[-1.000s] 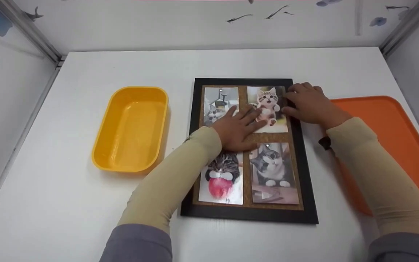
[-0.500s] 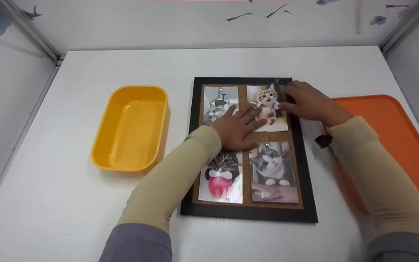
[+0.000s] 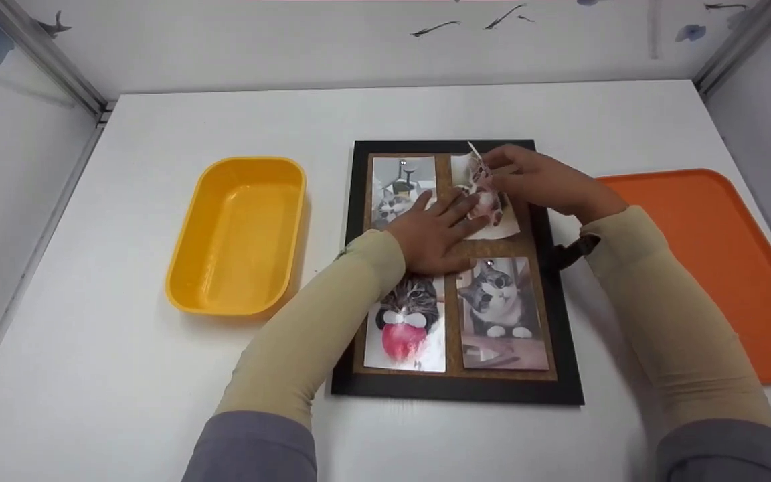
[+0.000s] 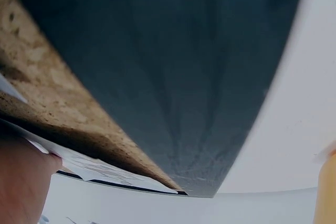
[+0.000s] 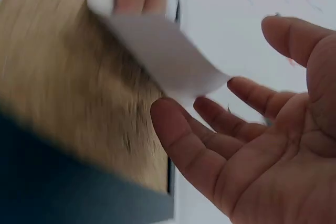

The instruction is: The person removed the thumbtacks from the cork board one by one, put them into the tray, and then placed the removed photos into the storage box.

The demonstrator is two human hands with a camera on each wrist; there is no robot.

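White table [image 3: 91, 348] backed by a pale wall [image 3: 258, 50] with printed motifs. Right hand [image 3: 543, 181]: fingers parted and gently bent, thumb standing away from them; right wrist view shows a fingertip meeting the edge of the upper-right photo [image 3: 492, 204], no clear pinch. Left hand [image 3: 429, 244]: fingers spread, laid across the middle of the board [image 3: 452, 391], tips reaching onto that same photo's left side. Firmness of press: cannot tell.

Upper-right photo: in its own quarter of the board, left part down by the left fingers, right part bent up, pale back toward the right hand.

Progress, as judged: lifting of this photo partly done; left portion remains down. Upper-left photo [image 3: 385, 181], lower-left photo [image 3: 404, 335] and lower-right photo [image 3: 506, 318] lie flat, the first two partly covered by the left hand. Pin [image 3: 403, 163] visible on the upper-left one; none made out on the bent one.

Further out: yellow tub [image 3: 245, 241] left of board; orange tray [image 3: 720, 241] to the right, partly behind the right sleeve [image 3: 666, 314].
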